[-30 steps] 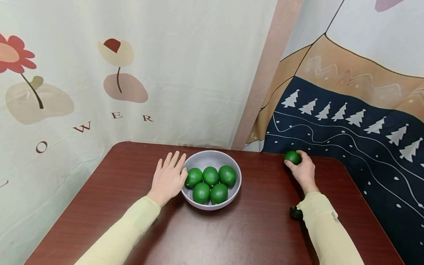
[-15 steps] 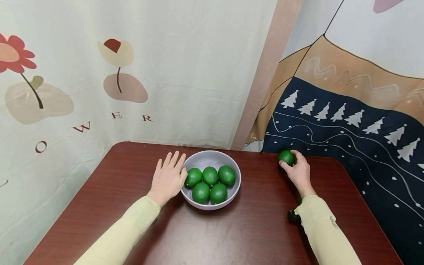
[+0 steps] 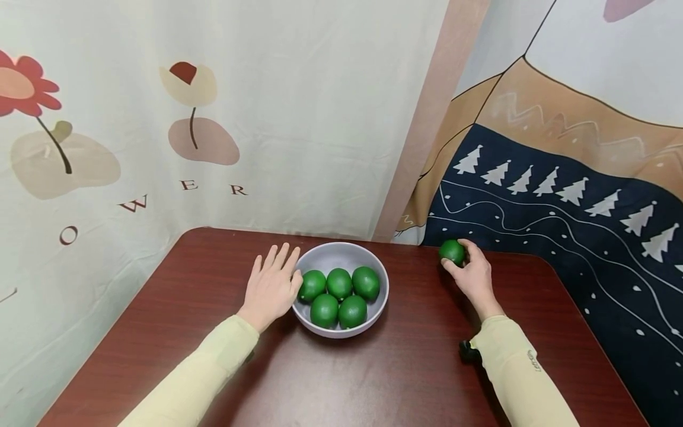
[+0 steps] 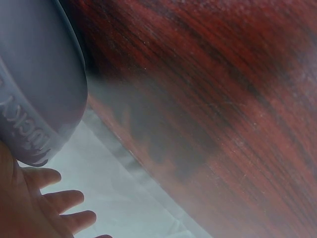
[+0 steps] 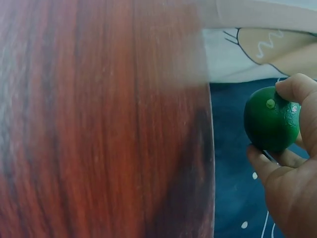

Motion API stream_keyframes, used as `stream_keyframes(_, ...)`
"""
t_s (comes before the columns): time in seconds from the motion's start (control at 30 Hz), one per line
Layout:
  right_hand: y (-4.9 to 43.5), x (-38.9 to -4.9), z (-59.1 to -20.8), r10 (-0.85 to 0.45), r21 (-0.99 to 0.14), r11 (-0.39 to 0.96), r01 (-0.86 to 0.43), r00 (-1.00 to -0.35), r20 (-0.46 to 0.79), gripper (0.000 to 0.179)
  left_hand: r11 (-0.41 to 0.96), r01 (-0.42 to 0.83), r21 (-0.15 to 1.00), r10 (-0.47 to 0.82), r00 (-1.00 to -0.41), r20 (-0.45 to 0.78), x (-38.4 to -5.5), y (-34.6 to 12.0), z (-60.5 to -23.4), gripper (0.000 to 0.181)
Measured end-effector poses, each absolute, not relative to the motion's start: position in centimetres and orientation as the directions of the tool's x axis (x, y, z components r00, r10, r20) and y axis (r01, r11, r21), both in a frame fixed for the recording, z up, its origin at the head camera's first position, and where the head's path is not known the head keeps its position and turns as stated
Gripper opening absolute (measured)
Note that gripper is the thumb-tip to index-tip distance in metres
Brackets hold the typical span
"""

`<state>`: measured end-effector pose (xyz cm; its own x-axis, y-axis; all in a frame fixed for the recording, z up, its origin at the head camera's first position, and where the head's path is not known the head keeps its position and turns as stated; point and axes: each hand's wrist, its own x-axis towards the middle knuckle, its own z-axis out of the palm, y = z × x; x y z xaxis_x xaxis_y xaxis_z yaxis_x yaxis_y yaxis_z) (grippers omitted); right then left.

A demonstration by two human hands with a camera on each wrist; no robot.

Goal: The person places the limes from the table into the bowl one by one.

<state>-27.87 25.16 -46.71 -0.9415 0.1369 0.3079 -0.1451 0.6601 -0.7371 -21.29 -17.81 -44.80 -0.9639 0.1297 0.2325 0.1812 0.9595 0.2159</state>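
Observation:
A green lime (image 3: 452, 252) is pinched between the thumb and fingers of my right hand (image 3: 474, 276), above the table's far right part. In the right wrist view the lime (image 5: 271, 119) shows its pale stem end. My left hand (image 3: 271, 290) has its fingers straight, with the thumb against the left rim of a grey bowl (image 3: 336, 333). Several more limes (image 3: 339, 284) lie together in the bowl. From the left wrist, the bowl's outer wall (image 4: 39, 74) shows raised lettering, and the fingers (image 4: 69, 200) of my left hand stick out below it.
The dark red wooden table (image 3: 405, 367) ends at a back edge near the curtains. A pale curtain (image 3: 320, 118) with flower prints hangs behind it, and a dark blue cloth (image 3: 533, 225) with white trees hangs at the right. A black device (image 3: 468, 352) sits at my right wrist.
My right hand has moved a little to the left with the lime, toward the bowl. The left hand and the bowl have stayed in place.

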Motion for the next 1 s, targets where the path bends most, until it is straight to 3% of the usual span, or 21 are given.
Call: stream_keyframes(1.0, 21.1, -26.9, -44.6, -0.033, -0.708, 0.639, -0.3, -0.931, 0.365, 0.058, 0.96, 0.177, 0.219, 0.127, -0.966, 0.224, -21.3, -17.8, -44.7, 0.057)
